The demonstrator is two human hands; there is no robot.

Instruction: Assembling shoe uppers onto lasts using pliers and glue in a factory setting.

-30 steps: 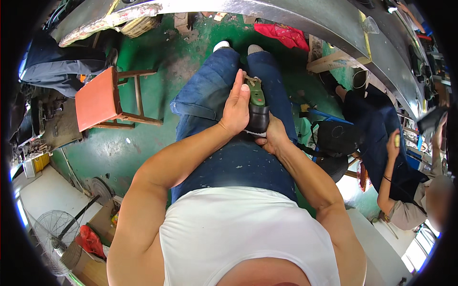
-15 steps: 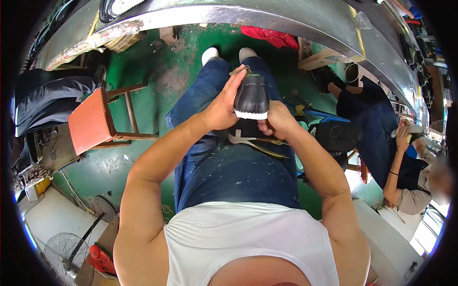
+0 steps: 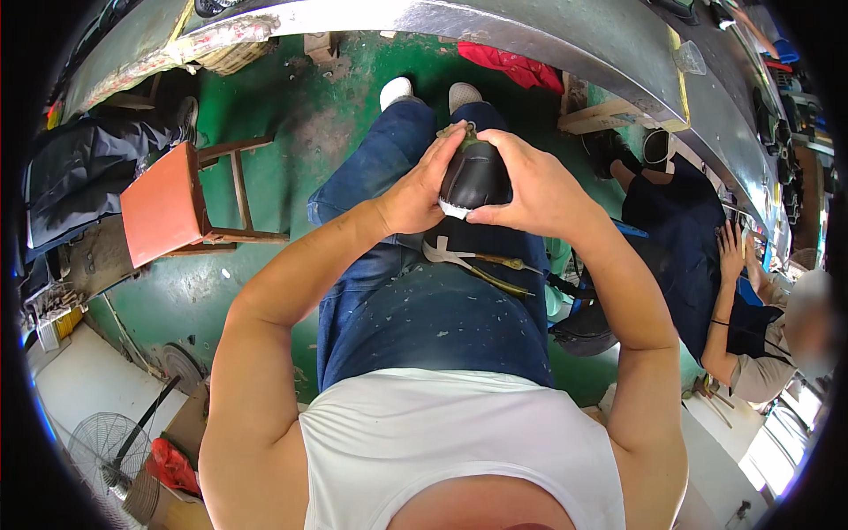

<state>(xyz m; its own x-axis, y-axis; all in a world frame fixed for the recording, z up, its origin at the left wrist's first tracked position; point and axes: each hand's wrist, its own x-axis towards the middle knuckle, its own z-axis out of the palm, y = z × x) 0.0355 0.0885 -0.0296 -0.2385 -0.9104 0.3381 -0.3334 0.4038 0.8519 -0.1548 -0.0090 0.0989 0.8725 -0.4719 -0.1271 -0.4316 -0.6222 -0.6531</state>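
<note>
Above my lap I hold a black shoe (image 3: 477, 177) with a white sole edge between both hands. My left hand (image 3: 422, 187) presses along its left side, fingers pointing away from me. Curved around its right side is my right hand (image 3: 541, 190), the thumb at the near white edge and the fingers at the far end. Beneath the hands, pincers (image 3: 452, 254) lie on the dark cloth over my lap. Beside them is a thin tool with a yellowish handle (image 3: 505, 262). The shoe's underside is hidden.
A metal-edged bench (image 3: 424, 19) curves across the far side. At left stands an orange-seated stool (image 3: 161, 205), with a fan (image 3: 110, 459) at the lower left. A co-worker (image 3: 760, 344) sits at right. Red cloth (image 3: 508, 66) lies under the bench.
My right hand has moved from below the shoe up around its right side. The shoe has turned and tilted. The co-worker's hands have also moved.
</note>
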